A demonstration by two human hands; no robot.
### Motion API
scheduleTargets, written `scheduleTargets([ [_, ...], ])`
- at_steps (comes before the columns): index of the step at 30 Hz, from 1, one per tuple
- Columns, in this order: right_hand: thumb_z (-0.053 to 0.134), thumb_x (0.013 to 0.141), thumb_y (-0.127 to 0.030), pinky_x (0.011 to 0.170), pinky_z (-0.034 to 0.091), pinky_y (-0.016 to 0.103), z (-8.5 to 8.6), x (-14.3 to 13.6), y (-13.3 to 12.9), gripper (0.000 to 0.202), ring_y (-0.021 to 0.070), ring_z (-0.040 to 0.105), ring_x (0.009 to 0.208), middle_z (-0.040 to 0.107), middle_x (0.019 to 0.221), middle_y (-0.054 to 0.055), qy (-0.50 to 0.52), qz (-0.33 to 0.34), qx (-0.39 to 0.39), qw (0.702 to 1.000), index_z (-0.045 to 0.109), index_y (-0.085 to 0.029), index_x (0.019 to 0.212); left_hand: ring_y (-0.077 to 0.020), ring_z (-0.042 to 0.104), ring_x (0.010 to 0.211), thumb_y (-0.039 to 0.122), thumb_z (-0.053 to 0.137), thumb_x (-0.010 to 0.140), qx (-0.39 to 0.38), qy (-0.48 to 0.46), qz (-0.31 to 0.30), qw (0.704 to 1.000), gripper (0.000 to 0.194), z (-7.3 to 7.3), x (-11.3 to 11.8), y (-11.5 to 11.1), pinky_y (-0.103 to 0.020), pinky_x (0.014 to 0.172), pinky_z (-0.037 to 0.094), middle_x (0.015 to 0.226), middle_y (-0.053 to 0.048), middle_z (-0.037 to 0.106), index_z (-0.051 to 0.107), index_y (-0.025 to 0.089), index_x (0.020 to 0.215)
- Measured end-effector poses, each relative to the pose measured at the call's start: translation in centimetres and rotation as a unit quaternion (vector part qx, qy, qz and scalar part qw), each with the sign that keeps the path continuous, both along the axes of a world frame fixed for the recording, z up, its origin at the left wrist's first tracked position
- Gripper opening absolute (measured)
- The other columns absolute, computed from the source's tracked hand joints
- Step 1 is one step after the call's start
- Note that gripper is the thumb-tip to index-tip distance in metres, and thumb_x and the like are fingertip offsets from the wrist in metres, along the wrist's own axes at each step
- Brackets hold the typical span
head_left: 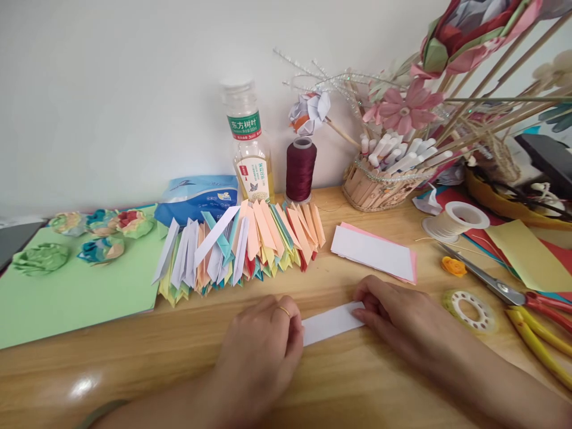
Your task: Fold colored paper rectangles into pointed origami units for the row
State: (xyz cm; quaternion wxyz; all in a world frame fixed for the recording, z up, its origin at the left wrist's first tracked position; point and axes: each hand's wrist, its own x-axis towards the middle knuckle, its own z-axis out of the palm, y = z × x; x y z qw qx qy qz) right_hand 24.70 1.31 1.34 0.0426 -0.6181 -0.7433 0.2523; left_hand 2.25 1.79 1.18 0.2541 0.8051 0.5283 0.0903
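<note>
A narrow white paper strip (331,323) lies between my two hands, low over the wooden table. My left hand (266,336), with a ring on one finger, pinches its left end. The opposite end is closed between the thumb and fingers of my right hand (393,310). Just beyond my hands sits a small stack of white and pink paper rectangles (373,251). Many folded paper pieces (241,244) in white, peach, yellow, teal and red stand packed in a row behind my left hand.
Folded paper flowers (42,258) rest on green paper (102,298) at left. A tissue pack (196,196), bottle (252,155), maroon thread spool (301,170) and marker basket (384,185) line the wall. Scissors (504,292), tape roll (470,311) and yellow-handled tool (536,342) lie right.
</note>
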Motion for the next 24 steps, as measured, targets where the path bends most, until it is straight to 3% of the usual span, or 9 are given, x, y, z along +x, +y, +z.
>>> scheduleTargets([
  [7,0.044,0.087,-0.032,0.055,0.036,0.027,1.1,-0.4,0.9,0.016,0.0176,0.056,0.064,0.062,0.073,0.002,0.011,-0.013,-0.031,0.999,0.053,-0.022,0.079,-0.0169,0.057,0.063,0.014,0.043,0.080,0.020,0.014,-0.011,1.000,0.011,0.1,0.0,-0.2,-0.026,0.057,0.037,0.068,0.000,0.059,0.050,0.019,0.073],
  [20,0.039,0.088,-0.028,0.063,0.039,0.032,1.3,-0.8,0.8,0.012,0.0220,0.059,0.071,0.063,0.078,0.005,-0.043,0.013,-0.036,0.998,0.049,-0.021,0.085,-0.0177,0.057,0.068,0.007,0.046,0.077,0.019,0.073,-0.038,0.996,0.015,0.4,0.6,-0.1,-0.029,0.061,0.040,0.072,-0.001,0.060,0.056,0.018,0.078],
  [24,0.042,0.086,-0.027,0.059,0.038,0.029,1.1,-0.7,0.8,0.010,0.0209,0.059,0.070,0.064,0.078,0.004,-0.028,0.009,-0.015,0.999,0.050,-0.021,0.085,-0.0190,0.057,0.075,0.007,0.046,0.080,0.070,0.072,-0.076,0.992,0.023,0.1,0.3,-0.2,-0.030,0.065,0.043,0.079,-0.002,0.062,0.060,0.020,0.093],
])
